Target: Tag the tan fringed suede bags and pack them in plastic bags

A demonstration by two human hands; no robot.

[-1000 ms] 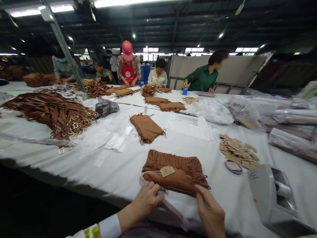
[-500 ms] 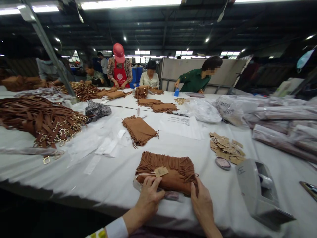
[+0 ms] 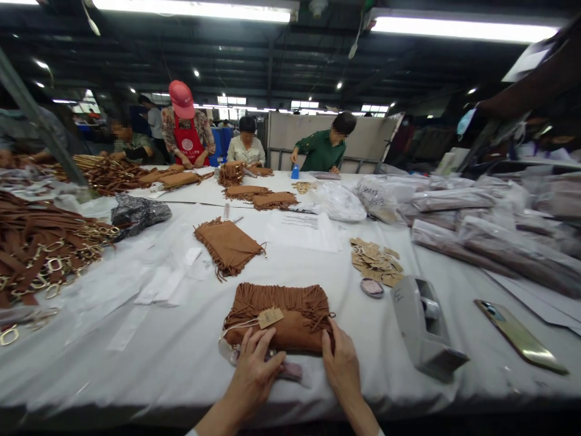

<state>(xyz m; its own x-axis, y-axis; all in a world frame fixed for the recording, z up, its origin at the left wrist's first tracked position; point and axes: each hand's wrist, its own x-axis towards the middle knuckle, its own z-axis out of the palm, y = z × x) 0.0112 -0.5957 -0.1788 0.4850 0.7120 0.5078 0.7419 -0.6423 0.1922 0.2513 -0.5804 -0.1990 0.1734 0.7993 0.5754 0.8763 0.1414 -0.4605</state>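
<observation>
A fringed brown bag [image 3: 290, 318] is pressed on the tabletop [image 3: 149, 357] by the flat, open left hand [image 3: 254, 372] and right hand [image 3: 340, 363].

Tape dispenser [image 3: 422, 330] blocks right, bare cloth [image 3: 149, 357] left — open

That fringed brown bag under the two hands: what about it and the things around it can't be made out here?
- Fringed brown bag, head view: near edge hidden under left hand and right hand.
- Paper tag: print too small to read.
- Clear plastic strip: mostly covered by the left hand.
- Pile of brown straps: cut off by the left edge.
- Printed sheet: text too small.
</observation>
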